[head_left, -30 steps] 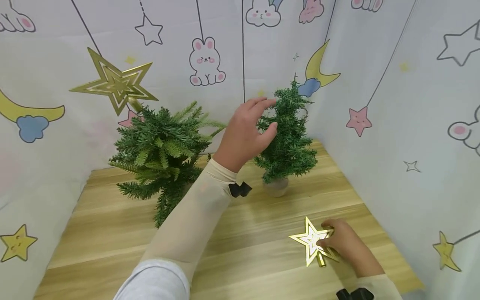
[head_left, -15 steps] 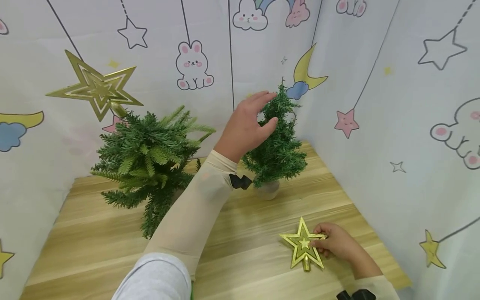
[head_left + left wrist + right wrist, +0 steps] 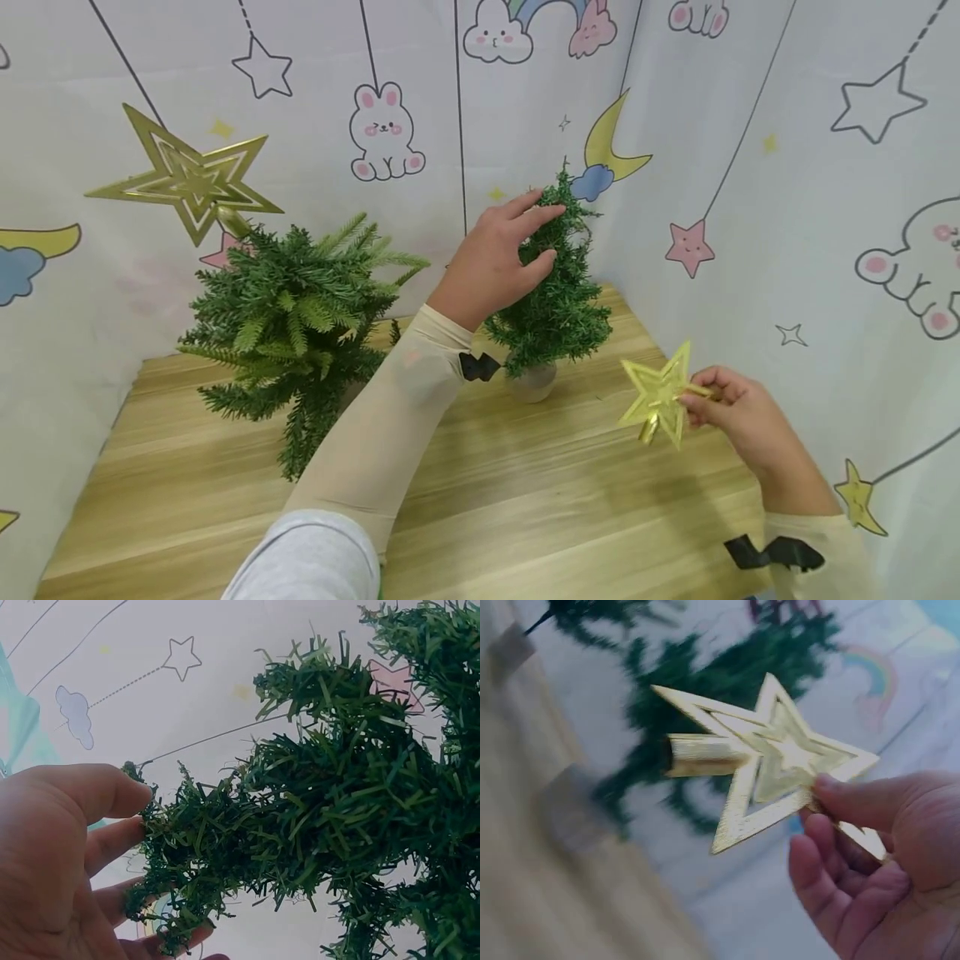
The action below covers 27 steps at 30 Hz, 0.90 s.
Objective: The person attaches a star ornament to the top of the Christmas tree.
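Note:
A gold star tree topper [image 3: 660, 392] is pinched between the thumb and fingers of my right hand [image 3: 738, 408], held up above the table's right side. In the right wrist view its hollow socket [image 3: 705, 755] points left, away from the palm. My left hand [image 3: 498, 258] is at the top of the small green Christmas tree [image 3: 562, 292], with fingers spread loosely. The left wrist view shows the thumb and fingertips right at the tip branches [image 3: 161, 847], some fingers partly behind them.
A fuller Christmas tree [image 3: 292, 308] stands at left, bearing a larger gold star [image 3: 197, 179] tilted at its top. The small tree has a round pale base [image 3: 534, 383]. A printed curtain [image 3: 420, 50] encloses the wooden table [image 3: 525, 517] behind and at right.
My right hand has picked the gold star topper up off the table and carried it up and to the right. My left hand stays by the small tree's top, its fingers slightly shifted.

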### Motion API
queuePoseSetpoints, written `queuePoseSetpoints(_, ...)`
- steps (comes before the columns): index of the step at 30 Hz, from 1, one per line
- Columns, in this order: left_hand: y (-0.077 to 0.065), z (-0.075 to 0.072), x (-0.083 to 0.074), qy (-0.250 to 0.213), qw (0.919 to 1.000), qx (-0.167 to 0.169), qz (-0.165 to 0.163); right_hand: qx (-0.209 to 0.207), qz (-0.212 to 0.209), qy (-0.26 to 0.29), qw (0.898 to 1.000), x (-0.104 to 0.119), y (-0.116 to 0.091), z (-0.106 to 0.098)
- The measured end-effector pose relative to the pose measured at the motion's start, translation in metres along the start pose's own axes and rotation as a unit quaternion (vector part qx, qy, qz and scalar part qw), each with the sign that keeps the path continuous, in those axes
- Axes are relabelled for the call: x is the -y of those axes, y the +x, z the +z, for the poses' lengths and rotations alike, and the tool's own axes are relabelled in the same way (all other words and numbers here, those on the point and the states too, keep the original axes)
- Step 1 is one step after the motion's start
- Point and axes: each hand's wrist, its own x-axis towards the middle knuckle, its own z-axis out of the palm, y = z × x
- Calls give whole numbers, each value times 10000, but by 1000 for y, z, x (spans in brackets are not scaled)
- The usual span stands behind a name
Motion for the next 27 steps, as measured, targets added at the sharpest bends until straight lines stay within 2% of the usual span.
queuePoseSetpoints(2, 0, 0, 2, 23, 10000, 15, -47, -353, -529, 680, 9957, 32, 16, -7)
queuePoseSetpoints(4, -1, 0, 3, 46, 10000, 33, -81, -639, -1066, 1475, 9812, 66, 34, -9)
queuePoseSetpoints(6, -2, 0, 5, 92, 9999, 65, -106, -855, -1537, 2025, 9633, 99, 53, -7)
queuePoseSetpoints(8, -3, -1, 6, 136, 9998, 84, -122, -1067, -1876, 2319, 9485, 130, 72, 0)
queuePoseSetpoints(10, -3, -1, 6, 152, 9997, 116, -132, -1264, -2057, 2370, 9410, 157, 92, 8)
queuePoseSetpoints(14, -3, 0, 5, 60, 9999, 92, -45, -1480, -2082, 2185, 9418, 197, 128, 24)
queuePoseSetpoints(19, -3, 2, 2, -21, 9999, 150, -11, -1262, -2284, 1637, 9514, 226, 161, 44)
queuePoseSetpoints(22, -3, 1, 0, 39, 9998, 192, -78, -1163, -2362, 1005, 9595, 238, 176, 54)
queuePoseSetpoints(27, -1, 1, -1, 125, 9996, 206, -134, -1188, -2176, -351, 9681, 252, 194, 64)
